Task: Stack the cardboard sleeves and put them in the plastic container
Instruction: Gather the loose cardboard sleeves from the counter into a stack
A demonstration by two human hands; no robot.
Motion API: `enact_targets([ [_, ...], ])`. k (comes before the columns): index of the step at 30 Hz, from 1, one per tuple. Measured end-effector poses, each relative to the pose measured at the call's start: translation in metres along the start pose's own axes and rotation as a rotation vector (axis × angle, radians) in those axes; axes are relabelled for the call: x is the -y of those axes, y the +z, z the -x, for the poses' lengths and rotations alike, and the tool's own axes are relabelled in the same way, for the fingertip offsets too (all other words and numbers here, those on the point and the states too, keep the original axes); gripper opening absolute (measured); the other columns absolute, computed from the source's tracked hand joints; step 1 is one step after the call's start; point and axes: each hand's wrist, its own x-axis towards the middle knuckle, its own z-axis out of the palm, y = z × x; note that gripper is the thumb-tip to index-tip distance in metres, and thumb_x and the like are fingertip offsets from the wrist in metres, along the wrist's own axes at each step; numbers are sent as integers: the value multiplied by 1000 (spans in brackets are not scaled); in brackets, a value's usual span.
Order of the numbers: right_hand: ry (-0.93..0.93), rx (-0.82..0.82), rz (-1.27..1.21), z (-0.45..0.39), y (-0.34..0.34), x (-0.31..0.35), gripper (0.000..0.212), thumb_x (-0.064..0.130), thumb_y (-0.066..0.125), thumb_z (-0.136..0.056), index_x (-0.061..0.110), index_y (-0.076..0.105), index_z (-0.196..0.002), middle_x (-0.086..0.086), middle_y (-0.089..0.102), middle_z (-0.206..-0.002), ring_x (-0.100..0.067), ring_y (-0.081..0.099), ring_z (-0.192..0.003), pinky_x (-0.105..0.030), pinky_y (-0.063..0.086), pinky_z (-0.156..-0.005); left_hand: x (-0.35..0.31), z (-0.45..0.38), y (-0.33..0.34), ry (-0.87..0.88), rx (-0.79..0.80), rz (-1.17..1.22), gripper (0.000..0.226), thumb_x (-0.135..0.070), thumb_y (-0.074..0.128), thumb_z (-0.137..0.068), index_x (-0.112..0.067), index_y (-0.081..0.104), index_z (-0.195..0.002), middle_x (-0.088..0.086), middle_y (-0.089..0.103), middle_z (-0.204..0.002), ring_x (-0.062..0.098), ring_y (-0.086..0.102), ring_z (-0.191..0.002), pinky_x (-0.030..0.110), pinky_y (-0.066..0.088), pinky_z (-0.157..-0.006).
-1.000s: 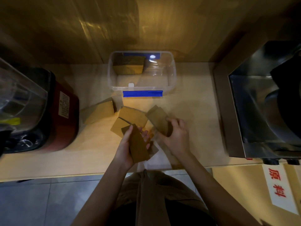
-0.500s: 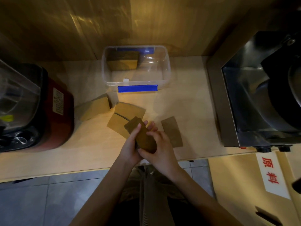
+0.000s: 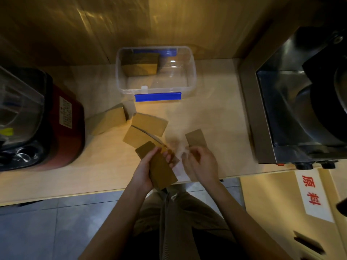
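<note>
The stack of cardboard sleeves point(image 3: 158, 167) is gripped by the left hand point(image 3: 143, 170) alone, thumb across its upper face and fingers curled round the far edge, at the near edge of the worktop point(image 3: 216, 113). Half a second ago both hands were pressed together on that stack; the right hand point(image 3: 201, 162) has since been drawn off to the right and is now blurred, its fingers half curled, just short of a single flat sleeve point(image 3: 196, 138). Whether anything is pinched in it cannot be told. The last sleeve is thus judged to have been squared onto the stack, and the lone one to be next. Two overlapping sleeves point(image 3: 144, 128) and a thicker bundle point(image 3: 108, 122) lie further left. One stack point(image 3: 139, 64) already stands in the plastic container point(image 3: 192, 72), in its back left corner, so the task is judged only partly done.
</note>
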Motion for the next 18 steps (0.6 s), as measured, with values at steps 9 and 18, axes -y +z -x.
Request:
enact_targets([
  [9,52,11,478,-20,23,-28,55,36,53,-86,16,35,-134,-20,32,-143,-37,31,-124,-46,36,-97,-7,9,-25,19,-68,18,33,-39,65,-70,-17,60,-93,2,67,-77,19,64,-71,34,53,-70],
  [18,66,30,321,-24,12,-12,57,31,58,-83,11,39,-132,-16,43,-136,-35,39,-118,-40,37,-94,-18,17,-38,77,-148,85,30,-39,64,-68,-18,64,-89,1,69,-78,15,67,-71,31,53,-74],
])
